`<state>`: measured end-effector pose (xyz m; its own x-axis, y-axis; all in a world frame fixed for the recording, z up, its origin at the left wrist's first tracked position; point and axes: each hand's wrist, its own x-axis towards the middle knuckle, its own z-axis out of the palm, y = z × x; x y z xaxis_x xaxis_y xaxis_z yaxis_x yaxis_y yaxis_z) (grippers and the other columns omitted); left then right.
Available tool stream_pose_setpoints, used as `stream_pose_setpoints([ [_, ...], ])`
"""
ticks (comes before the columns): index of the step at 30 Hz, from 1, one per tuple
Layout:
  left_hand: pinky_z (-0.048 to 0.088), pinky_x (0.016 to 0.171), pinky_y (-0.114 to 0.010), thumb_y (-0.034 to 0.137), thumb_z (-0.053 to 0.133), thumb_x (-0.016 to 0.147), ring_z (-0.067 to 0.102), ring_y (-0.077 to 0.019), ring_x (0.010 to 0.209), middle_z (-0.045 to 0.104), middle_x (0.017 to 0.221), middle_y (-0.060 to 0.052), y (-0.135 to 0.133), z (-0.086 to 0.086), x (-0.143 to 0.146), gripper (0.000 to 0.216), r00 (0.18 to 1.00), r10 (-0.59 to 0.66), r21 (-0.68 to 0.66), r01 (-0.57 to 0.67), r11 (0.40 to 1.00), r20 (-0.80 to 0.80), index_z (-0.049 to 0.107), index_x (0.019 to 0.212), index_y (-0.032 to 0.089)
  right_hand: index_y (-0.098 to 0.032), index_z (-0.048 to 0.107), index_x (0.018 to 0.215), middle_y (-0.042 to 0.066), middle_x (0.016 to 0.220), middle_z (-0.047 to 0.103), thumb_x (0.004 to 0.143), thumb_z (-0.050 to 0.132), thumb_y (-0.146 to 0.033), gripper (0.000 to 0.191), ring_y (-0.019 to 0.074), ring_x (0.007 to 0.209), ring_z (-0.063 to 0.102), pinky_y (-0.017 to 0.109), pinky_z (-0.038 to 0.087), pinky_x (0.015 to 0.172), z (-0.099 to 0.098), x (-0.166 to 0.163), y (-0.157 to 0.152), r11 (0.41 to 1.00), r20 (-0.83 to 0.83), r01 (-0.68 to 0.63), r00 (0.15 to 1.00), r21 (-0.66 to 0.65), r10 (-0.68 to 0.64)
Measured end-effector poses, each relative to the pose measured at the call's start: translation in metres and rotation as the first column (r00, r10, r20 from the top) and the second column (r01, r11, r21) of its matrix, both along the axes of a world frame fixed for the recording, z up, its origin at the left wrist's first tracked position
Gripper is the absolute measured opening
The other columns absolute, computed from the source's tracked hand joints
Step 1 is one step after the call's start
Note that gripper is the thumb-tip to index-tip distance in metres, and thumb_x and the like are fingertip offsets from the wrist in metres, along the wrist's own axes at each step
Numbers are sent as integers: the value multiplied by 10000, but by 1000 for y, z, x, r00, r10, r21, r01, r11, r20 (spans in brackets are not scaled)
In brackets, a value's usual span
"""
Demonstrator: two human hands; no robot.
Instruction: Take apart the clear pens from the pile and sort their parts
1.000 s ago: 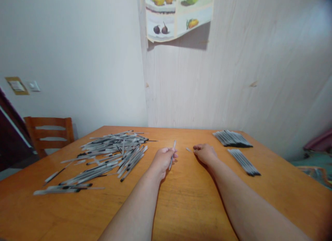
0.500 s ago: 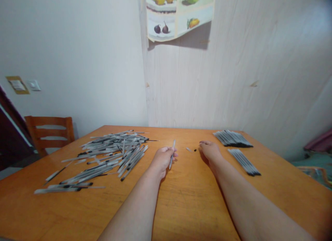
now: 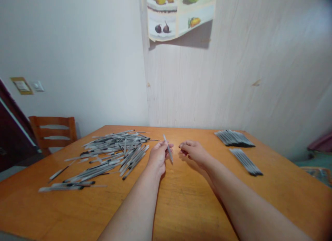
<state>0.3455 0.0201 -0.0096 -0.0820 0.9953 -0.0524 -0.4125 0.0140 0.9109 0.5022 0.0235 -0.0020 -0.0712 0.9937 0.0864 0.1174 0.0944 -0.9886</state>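
Observation:
My left hand point(image 3: 157, 156) is closed round a slim grey pen barrel point(image 3: 168, 149), which tilts up and away from me. My right hand point(image 3: 193, 151) sits just to its right, a little above the wooden table point(image 3: 181, 199), fingers curled in a pinch; what it pinches is too small to make out. The two hands are a few centimetres apart. A loose heap of grey and black pens point(image 3: 111, 153) spreads over the table to the left of my left hand.
Two neat rows of pens lie at the right: a far stack point(image 3: 233, 138) and a nearer stack point(image 3: 246, 161). A wooden chair point(image 3: 53, 132) stands past the table's left corner. A pale wood wall with a fruit poster point(image 3: 178, 12) rises behind.
My right hand has come left from the table's middle toward my left hand, and the small pieces that lay there are gone from view. The left hand has tilted its pen barrel the other way.

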Motion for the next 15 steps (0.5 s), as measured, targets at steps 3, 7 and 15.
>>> stream_pose_setpoints([
  [3, 407, 554, -164, 296, 662, 815, 621, -86, 684, 709, 914, -56, 1, 0, 0, 196, 999, 12, 34, -13, 999, 30, 599, 959, 179, -164, 607, 713, 27, 628, 642, 793, 621, -316, 172, 101, 513, 549, 198, 322, 443, 3, -8, -11, 989, -4, -134, 991, -65, 134],
  [7, 444, 609, -172, 272, 665, 820, 623, -76, 702, 700, 941, -49, 1, 0, 1, 175, 995, 2, 65, -9, 998, 100, 573, 941, 186, -160, 598, 717, 21, 622, 633, 794, 665, -346, 212, 87, 522, 529, 193, 342, 471, 5, -14, -20, 955, -36, -288, 958, -74, 286],
  [15, 482, 655, -204, 221, 675, 807, 652, -85, 681, 697, 928, -18, -1, 6, -1, 340, 980, 81, 14, -85, 996, 180, 469, 1075, 245, -157, 600, 714, 36, 641, 661, 794, 654, -355, 221, 96, 517, 564, 193, 342, 450, 4, -12, -14, 985, 15, -167, 986, -49, 168],
])
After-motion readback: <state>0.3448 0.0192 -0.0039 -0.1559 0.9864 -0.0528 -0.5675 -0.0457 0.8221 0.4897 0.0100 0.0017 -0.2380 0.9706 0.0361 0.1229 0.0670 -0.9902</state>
